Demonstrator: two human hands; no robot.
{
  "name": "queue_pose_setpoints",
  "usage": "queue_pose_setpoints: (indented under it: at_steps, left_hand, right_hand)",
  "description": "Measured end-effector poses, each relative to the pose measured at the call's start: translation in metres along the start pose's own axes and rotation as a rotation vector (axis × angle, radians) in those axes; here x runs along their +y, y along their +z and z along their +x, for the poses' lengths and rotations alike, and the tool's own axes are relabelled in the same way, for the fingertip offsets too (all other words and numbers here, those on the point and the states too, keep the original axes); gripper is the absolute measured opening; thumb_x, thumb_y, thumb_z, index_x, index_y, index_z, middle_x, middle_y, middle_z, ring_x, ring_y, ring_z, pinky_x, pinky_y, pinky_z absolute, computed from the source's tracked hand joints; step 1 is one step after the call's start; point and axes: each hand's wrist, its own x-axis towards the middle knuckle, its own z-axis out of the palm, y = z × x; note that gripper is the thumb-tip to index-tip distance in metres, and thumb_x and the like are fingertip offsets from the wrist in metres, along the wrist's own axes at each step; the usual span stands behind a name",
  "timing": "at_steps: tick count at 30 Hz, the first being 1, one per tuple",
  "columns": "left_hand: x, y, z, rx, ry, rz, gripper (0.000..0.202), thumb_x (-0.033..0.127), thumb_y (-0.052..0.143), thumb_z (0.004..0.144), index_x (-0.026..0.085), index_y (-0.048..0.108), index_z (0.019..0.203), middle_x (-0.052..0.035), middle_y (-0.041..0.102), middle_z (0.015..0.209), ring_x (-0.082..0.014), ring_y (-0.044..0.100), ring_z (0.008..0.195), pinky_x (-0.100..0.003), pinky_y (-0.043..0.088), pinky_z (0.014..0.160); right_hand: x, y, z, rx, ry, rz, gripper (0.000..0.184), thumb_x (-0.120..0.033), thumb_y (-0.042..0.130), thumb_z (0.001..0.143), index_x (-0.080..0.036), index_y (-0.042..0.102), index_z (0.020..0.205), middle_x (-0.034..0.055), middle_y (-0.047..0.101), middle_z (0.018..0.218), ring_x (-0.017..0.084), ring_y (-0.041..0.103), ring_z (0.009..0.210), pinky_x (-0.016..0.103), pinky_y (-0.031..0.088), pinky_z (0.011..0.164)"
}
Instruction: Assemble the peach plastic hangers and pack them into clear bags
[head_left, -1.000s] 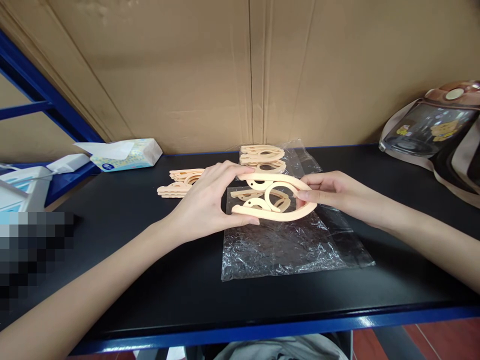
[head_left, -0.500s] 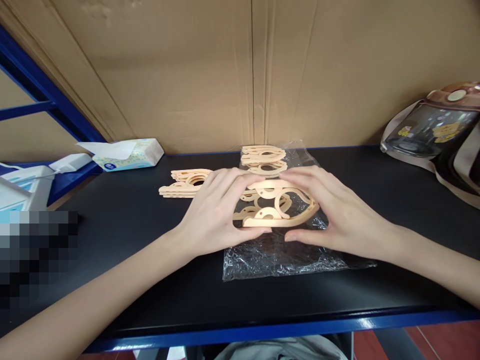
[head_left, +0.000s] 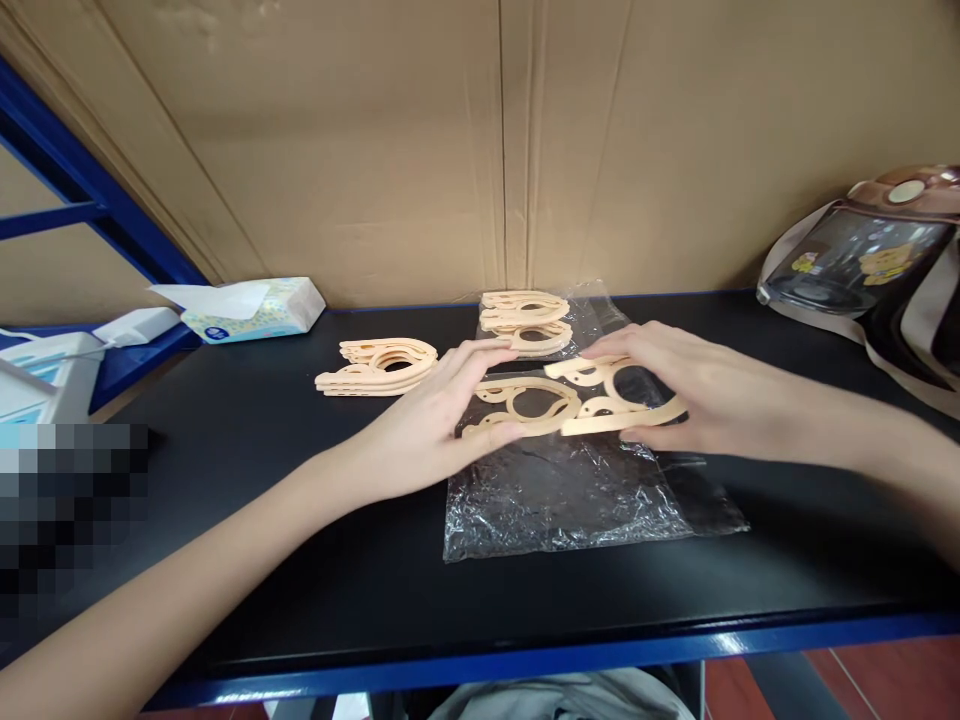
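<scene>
In the head view, my right hand (head_left: 664, 395) grips a beige folded travel hanger (head_left: 649, 412) by its rounded end, thumb below and fingers above. A second folded hanger (head_left: 536, 405) lies on a clear plastic bag (head_left: 562, 500), and the held one's left end overlaps its right side. My left hand (head_left: 442, 415) is over the left part of this second hanger. Its thumb and fingers are spread apart, with the thumb at the hanger's lower edge. Behind my hands, a stack of folded hangers (head_left: 525, 322) rests on the bag. Another stack (head_left: 382, 368) sits to the left on the black tabletop.
A tissue pack (head_left: 259, 310) stands at the back left, near a white device (head_left: 52, 370) and a blue metal frame (head_left: 150, 240). A strapped water bottle (head_left: 855, 255) is at the right. Brown cardboard (head_left: 337, 150) closes off the back. A blue edge (head_left: 465, 665) runs along the front.
My right hand has drawn the hanger to the right, out of my left hand. My left hand has stayed nearly in place, and the hanger lying on the bag shows more fully.
</scene>
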Motion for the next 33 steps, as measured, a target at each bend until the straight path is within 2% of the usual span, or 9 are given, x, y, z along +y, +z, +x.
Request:
queue_pose_setpoints:
  at_steps: [2,4,6,9,15,20,25,30,33]
  left_hand:
    - [-0.009,-0.004,0.0,-0.089,-0.021,0.011,0.046,0.045,0.045,0.098,0.03,0.038,0.142,-0.0052,0.037,0.151,-0.023,0.034,0.14,-0.044,0.031,0.115]
    - [-0.017,-0.005,-0.001,-0.19,-0.021,0.029,0.042,0.043,0.043,0.1,0.03,0.044,0.14,-0.0041,0.034,0.155,-0.0236,0.03,0.143,-0.045,0.028,0.117]
    - [-0.022,-0.005,-0.001,-0.275,-0.015,0.044,0.044,0.043,0.042,0.1,0.03,0.044,0.142,-0.0032,0.029,0.158,-0.0235,0.024,0.146,-0.046,0.023,0.119]
    - [-0.024,-0.004,-0.002,-0.34,-0.025,0.047,0.047,0.042,0.04,0.101,0.03,0.038,0.147,-0.0026,0.026,0.159,-0.0219,0.021,0.147,-0.045,0.02,0.12]
    - [-0.021,-0.007,-0.002,-0.382,-0.083,0.031,0.049,0.046,0.037,0.101,0.032,0.035,0.148,-0.0004,0.022,0.16,-0.0218,0.021,0.147,-0.045,0.019,0.12]
    - [-0.021,-0.007,-0.001,-0.369,-0.078,0.02,0.048,0.047,0.036,0.101,0.033,0.036,0.147,-0.0005,0.024,0.16,-0.0218,0.024,0.147,-0.044,0.021,0.119]
    - [-0.022,-0.005,-0.001,-0.356,-0.074,0.023,0.046,0.046,0.037,0.101,0.033,0.039,0.146,-0.0005,0.025,0.16,-0.0222,0.024,0.146,-0.044,0.022,0.119]
    - [-0.02,-0.005,-0.001,-0.374,-0.093,0.041,0.048,0.047,0.035,0.101,0.032,0.038,0.146,-0.0002,0.021,0.161,-0.0224,0.021,0.147,-0.045,0.019,0.12]
    - [-0.02,-0.005,-0.001,-0.364,-0.079,0.05,0.047,0.046,0.036,0.102,0.031,0.039,0.146,-0.0009,0.023,0.16,-0.0222,0.022,0.147,-0.045,0.021,0.119]
  right_hand:
    - [0.017,-0.011,-0.005,-0.121,0.079,0.007,0.062,-0.042,0.067,0.077,-0.026,0.05,0.134,0.0079,0.059,0.129,0.033,0.053,0.118,0.047,0.044,0.096]
    - [0.027,-0.02,-0.011,-0.181,0.173,0.019,0.062,-0.046,0.067,0.077,-0.028,0.052,0.134,0.0074,0.06,0.128,0.033,0.056,0.115,0.044,0.046,0.093]
    - [0.031,-0.027,-0.016,-0.197,0.248,0.023,0.059,-0.046,0.066,0.079,-0.028,0.054,0.133,0.0074,0.06,0.129,0.032,0.057,0.113,0.04,0.046,0.09]
    - [0.031,-0.031,-0.021,-0.179,0.295,-0.002,0.055,-0.041,0.066,0.079,-0.028,0.055,0.131,0.0075,0.061,0.127,0.03,0.06,0.107,0.036,0.047,0.085]
    - [0.026,-0.032,-0.024,-0.245,0.313,-0.037,0.05,-0.042,0.068,0.078,-0.03,0.057,0.125,0.0089,0.064,0.117,0.031,0.063,0.096,0.04,0.047,0.076]
    - [0.017,-0.031,-0.023,-0.278,0.316,-0.051,0.047,-0.039,0.07,0.075,-0.027,0.057,0.119,0.0092,0.064,0.115,0.031,0.062,0.097,0.04,0.047,0.078]
    - [0.003,-0.025,-0.017,-0.312,0.242,0.023,0.05,-0.046,0.072,0.074,-0.028,0.055,0.117,0.0066,0.061,0.119,0.03,0.059,0.103,0.037,0.046,0.08]
    - [-0.014,-0.02,-0.009,-0.355,0.213,0.082,0.032,-0.039,0.067,0.075,-0.029,0.056,0.103,0.0003,0.063,0.101,0.023,0.059,0.084,0.032,0.043,0.065]
    - [-0.018,-0.014,-0.006,-0.37,0.201,0.107,0.028,-0.037,0.068,0.073,-0.028,0.057,0.097,-0.0006,0.063,0.093,0.022,0.059,0.077,0.031,0.041,0.062]
